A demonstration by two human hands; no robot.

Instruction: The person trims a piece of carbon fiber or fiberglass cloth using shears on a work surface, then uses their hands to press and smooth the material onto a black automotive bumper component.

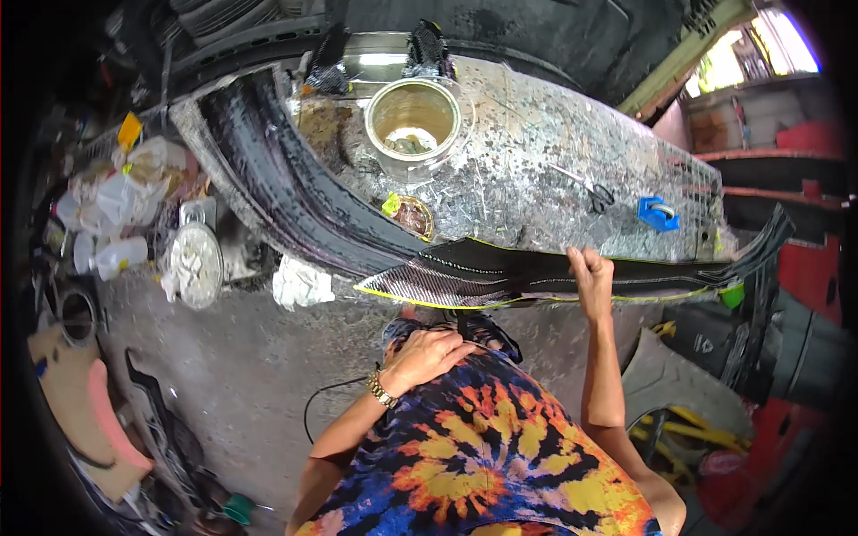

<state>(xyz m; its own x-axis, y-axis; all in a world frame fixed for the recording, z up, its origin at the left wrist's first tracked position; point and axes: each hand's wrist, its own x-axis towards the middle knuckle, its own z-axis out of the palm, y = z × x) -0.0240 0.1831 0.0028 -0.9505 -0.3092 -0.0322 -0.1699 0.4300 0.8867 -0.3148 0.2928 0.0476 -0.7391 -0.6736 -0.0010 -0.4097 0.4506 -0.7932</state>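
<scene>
A long curved carbon-fibre panel (626,279) with yellow-edged borders lies along the table's near side. My right hand (591,272) is closed round it, thumb near its upper edge. Against the front of my tie-dyed shirt (483,447), at the waist, rests my left hand (427,357); its fingers lie flat on the cloth and a gold-coloured watch (382,389) circles the wrist. The panel's left end overlaps a large dark curved mould (295,179), which sweeps up to the far left.
On the stained worktable (518,116) stand a metal can (414,121), a small round lid-like dish (414,217), scissors (597,192) and a blue tape dispenser (659,214). Plastic containers (125,205) crowd the left. Dark and red body panels (809,277) lean at the right.
</scene>
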